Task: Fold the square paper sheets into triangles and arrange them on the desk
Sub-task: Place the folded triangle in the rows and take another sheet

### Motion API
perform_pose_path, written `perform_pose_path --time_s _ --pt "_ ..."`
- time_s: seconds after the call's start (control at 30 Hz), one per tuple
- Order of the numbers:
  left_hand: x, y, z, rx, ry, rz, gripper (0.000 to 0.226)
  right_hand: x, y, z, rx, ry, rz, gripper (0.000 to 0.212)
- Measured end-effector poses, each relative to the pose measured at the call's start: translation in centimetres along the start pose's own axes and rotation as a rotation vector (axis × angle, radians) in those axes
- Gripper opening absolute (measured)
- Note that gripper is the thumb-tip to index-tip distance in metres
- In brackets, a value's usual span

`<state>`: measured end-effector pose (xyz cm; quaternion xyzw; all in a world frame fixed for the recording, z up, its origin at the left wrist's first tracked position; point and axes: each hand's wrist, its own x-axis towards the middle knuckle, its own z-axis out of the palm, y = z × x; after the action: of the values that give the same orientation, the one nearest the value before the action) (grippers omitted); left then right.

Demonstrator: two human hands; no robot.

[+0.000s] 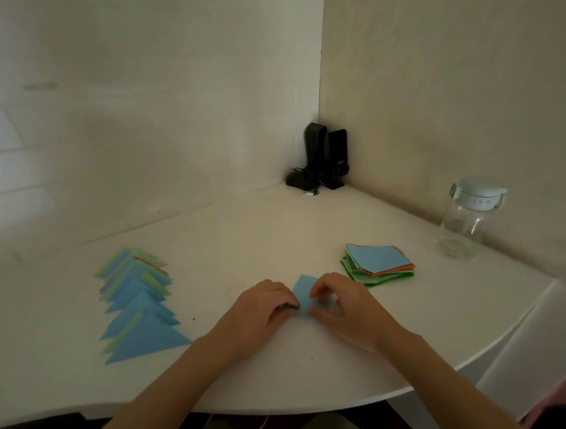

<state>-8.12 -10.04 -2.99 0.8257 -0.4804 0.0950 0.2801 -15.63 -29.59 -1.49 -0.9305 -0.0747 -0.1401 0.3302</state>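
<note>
Centre front: paper sheet (304,294) on the tabletop (274,227), between left hand (261,308) and right hand (345,305), both touching it.
Left: row of folded triangles (138,304), overlapping, running from near edge toward the back.
Right, behind the hands: stack of sheets (377,262).
Far right: jar (465,220) by the wall.
Back corner: speakers (326,157).

Both hands cover most of the blue sheet (304,291); its fold is unclear.
</note>
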Motion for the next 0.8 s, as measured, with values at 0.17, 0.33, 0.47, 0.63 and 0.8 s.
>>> perform_pose_path --time_s 0.17,0.33,0.47,0.63,0.8 --pt "-0.2 0.3 0.3 -0.018 0.026 -0.025 0.015 -1.3 0.9 0.3 -0.066 0.004 -0.067 0.022" --pt "0.3 0.8 0.5 -0.086 0.119 -0.144 0.010 -1.1 1.2 1.2 -0.117 0.101 -0.022 0.017" --pt "1.0 0.9 0.9 -0.177 0.150 -0.274 0.020 -0.8 1.4 1.9 -0.113 0.196 0.065 0.017" --pt "1.4 0.8 2.2 -0.137 0.153 -0.311 0.027 -0.5 1.3 2.3 -0.085 0.244 0.121 0.025" --pt "1.6 0.3 2.0 -0.252 0.160 -0.386 0.030 -0.1 1.8 1.5 0.048 0.165 0.230 0.032"
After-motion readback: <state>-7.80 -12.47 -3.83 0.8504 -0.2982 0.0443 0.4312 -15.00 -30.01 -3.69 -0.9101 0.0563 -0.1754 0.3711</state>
